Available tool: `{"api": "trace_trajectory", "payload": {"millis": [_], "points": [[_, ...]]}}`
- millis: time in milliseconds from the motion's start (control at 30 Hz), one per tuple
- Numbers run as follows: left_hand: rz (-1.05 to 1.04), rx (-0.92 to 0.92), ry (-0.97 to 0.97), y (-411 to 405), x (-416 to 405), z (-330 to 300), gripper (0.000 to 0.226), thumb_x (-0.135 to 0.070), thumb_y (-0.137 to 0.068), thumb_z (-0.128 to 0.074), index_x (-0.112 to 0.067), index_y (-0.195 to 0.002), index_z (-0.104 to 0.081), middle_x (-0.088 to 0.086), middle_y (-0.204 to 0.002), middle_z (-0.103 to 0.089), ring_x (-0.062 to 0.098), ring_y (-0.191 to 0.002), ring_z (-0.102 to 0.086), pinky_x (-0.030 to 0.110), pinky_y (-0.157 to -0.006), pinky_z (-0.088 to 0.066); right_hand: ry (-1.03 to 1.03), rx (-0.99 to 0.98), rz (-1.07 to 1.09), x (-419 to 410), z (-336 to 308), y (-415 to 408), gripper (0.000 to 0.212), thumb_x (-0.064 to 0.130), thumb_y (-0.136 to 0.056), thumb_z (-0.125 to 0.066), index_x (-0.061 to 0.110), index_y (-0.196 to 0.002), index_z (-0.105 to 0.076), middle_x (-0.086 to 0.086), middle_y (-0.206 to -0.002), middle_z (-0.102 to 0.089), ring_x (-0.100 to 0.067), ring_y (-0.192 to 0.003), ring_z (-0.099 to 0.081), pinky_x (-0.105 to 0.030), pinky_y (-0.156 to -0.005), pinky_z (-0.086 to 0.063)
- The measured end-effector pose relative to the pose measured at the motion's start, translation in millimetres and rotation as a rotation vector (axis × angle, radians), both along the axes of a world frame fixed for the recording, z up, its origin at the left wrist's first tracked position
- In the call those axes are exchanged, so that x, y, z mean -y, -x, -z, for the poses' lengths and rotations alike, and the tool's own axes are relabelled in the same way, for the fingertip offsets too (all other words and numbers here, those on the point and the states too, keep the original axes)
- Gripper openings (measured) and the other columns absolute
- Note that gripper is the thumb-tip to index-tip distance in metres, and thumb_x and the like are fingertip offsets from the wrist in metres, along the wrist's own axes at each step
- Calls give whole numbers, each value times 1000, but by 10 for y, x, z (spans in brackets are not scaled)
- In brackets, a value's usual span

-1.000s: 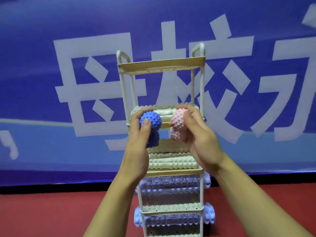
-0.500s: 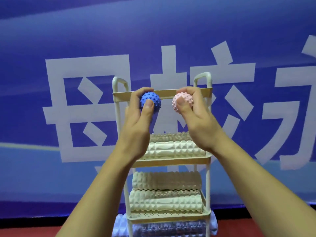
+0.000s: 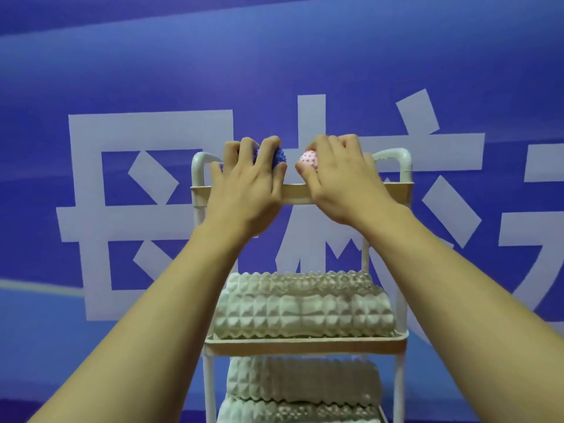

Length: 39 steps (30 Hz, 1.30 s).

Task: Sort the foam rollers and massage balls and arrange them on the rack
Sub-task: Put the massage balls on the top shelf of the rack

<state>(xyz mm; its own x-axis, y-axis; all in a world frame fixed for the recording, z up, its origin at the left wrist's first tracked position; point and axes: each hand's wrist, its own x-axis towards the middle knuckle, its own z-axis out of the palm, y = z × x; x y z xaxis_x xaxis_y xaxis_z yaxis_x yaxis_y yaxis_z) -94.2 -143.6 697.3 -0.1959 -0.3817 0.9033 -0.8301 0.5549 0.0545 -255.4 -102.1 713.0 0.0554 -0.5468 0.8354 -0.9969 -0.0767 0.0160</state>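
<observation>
Both hands have risen since a moment ago, from in front of the top shelf's rim to above it. From the head camera, the left hand (image 3: 247,184) curls its fingers round the blue spiky ball (image 3: 278,156), and the right hand (image 3: 341,181) grips the pink spiky ball (image 3: 309,158); the balls sit just apart, over the top shelf (image 3: 297,193) of the rack (image 3: 402,166). Below the grips, cream foam rollers (image 3: 305,312) lie on the lower shelves, against a blue banner (image 3: 152,71).
</observation>
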Motion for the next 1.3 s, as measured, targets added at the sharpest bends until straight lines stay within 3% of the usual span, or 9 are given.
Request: {"api": "trace_trajectory", "payload": {"millis": [167, 267, 333, 433, 500, 667, 867, 1133, 1300], "points": [[-70, 78, -51, 41, 13, 3, 30, -39, -107, -31, -24, -123, -52, -2, -107, -58, 24, -104, -50, 40, -76, -38, -99, -88, 78, 24, 11, 28, 42, 37, -110, -23, 18, -113, -59, -2, -100, -52, -22, -90, -53, -41, -72, -47], [-78, 114, -171, 10, -37, -74, 26, -37, -106, -29, -24, -111, -52, -2, -93, -58, 23, -91, -52, 40, -72, -44, -126, -7, 30, 3, -11, 18, 40, 40, -110, -25, 19, -104, -58, -2, -96, -53, -19, -85, -55, -41, -76, -51], [-77, 131, -178, -14, -63, -86, 26, -33, -107, -29, -23, -112, -53, -2, -95, -59, 24, -89, -53, 42, -79, -46, -127, 8, 18, -1, -9, 13, 39, 40, -110, -27, 20, -102, -59, -1, -95, -53, -18, -83, -56, -39, -77, -51], [-72, 131, -120, -32, -60, -19, 32, -32, -109, -30, -23, -122, -58, 1, -116, -62, 26, -106, -54, 46, -100, -39, -91, 14, -6, -8, 10, 10, 40, 41, -110, -29, 19, -110, -63, -1, -97, -57, -17, -86, -58, -39, -78, -54], [-22, 57, -92, -37, -61, 20, 38, -37, -109, -34, -23, -133, -59, 2, -128, -60, 27, -120, -53, 43, -104, -35, -22, 13, -54, -20, 34, 18, 37, 39, -110, -34, 19, -120, -63, -1, -107, -60, -17, -95, -58, -34, -78, -51], [-12, -49, 87, -119, -107, 174, 38, -42, -100, -43, -20, -120, -66, 6, -117, -57, 30, -110, -51, 40, -87, -39, 145, 24, -152, -100, 162, 72, 26, 36, -105, -49, 20, -119, -63, 0, -114, -62, -17, -102, -56, -34, -81, -50], [132, -95, 109, -194, -447, 464, 35, -40, -101, -46, -19, -123, -65, 2, -120, -59, 24, -110, -52, 40, -93, -45, 270, 54, -243, -379, 501, 51, 24, 32, -101, -49, 18, -109, -66, 2, -104, -63, -19, -92, -57, -38, -78, -50], [247, -85, -69, -254, -1084, 1225, 36, -40, -103, -45, -21, -128, -61, -3, -121, -61, 18, -108, -56, 40, -89, -48, 121, 118, -280, -1021, 1402, -136, 26, 34, -101, -50, 20, -116, -67, 6, -110, -65, -16, -99, -58, -39, -82, -50], [285, -105, -193, -340, -1450, 1857, 33, -36, -103, -46, -20, -126, -62, -3, -121, -60, 21, -112, -57, 44, -95, -47, 43, 217, -273, -1453, 2007, -213, 22, 32, -102, -51, 21, -114, -66, 7, -109, -63, -18, -100, -57, -37, -86, -47]]}}
